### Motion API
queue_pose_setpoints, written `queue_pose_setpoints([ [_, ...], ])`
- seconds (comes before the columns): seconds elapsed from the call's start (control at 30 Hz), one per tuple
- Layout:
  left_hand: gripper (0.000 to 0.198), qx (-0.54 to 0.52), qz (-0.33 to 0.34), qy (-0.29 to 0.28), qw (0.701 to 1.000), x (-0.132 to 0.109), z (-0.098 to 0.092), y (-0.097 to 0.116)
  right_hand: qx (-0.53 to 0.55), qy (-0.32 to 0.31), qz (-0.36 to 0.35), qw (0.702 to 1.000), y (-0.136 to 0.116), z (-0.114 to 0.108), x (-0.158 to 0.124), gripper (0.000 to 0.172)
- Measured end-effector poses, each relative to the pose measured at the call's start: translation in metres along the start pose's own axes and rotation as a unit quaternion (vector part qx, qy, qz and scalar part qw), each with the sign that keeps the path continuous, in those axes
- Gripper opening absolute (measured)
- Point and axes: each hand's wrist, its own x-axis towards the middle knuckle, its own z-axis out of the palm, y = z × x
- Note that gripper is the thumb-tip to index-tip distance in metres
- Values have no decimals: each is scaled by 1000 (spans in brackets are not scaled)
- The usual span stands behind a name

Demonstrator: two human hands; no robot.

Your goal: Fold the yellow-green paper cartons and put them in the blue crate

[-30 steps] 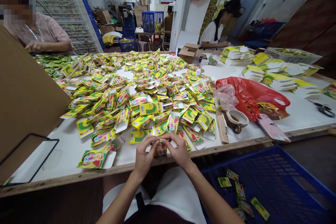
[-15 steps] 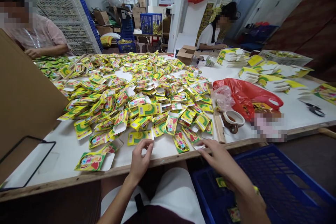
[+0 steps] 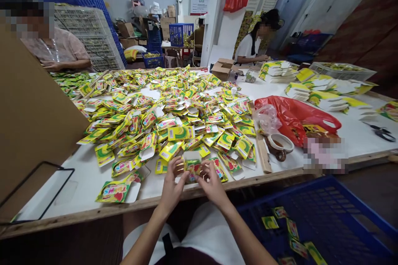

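Between my two hands, just above the table's front edge, is a small yellow-green box (image 3: 192, 165) with a pale flap showing at its top. My left hand (image 3: 174, 180) grips its left side, thumb in front. On the other side my right hand (image 3: 211, 180) holds it by thumb and fingers. Right behind them spreads a big heap of similar small boxes (image 3: 180, 132), many with white end flaps sticking out. One printed box (image 3: 113, 190) with its white flap out lies near the front edge on the left.
A blue crate (image 3: 311, 198) with several boxes inside stands below the table at right. A wooden strip (image 3: 263, 153) borders the heap, beside a cup (image 3: 280, 143) and a red plastic bag (image 3: 292, 112). Scissors (image 3: 381, 130) lie far right. A cardboard panel (image 3: 37, 103) stands left. Two co-workers sit across.
My right hand has moved left from the table edge to meet my left hand. A box is now held between them. The view has shifted slightly.
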Motion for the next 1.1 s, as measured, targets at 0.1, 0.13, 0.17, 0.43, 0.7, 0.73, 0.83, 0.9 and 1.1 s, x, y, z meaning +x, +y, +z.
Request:
queue_pose_setpoints([
  [0.1, 39, -23, -5, -29, 999, 3, 8, -2, -35, 9, -33, 999, -1, 7, -9, 27],
  [0.13, 41, -29, -6, -26, 999, 3, 9, -3, -46, 23, -48, 998, -1, 7, -8, 25],
  [0.17, 42, -32, -7, -21, 999, 2, 8, -4, -52, 34, -63, 996, -2, 6, -6, 23],
  [0.43, 18, 83, 29, -56, 995, 5, -5, -6, -107, -61, -114, 986, -11, -2, 20, 13],
  [0.7, 20, 24, 47, 13, 999, 11, 2, -6, -41, -37, -119, 991, -10, 5, 26, 19],
  [0.73, 17, 39, 54, 2, 998, 11, 2, -5, -47, -49, -132, 989, -11, 4, 25, 17],
  [0.83, 12, 67, 66, 4, 996, 10, 3, 0, -51, -53, -149, 986, -16, 2, 22, 12],
  [0.9, 13, 65, 53, 16, 996, 10, 4, 3, -55, -32, -143, 988, -18, 3, 22, 11],
  [1.1, 19, 54, -11, 19, 998, 16, 5, 6, -104, -32, -104, 989, -21, 2, 32, 12],
])
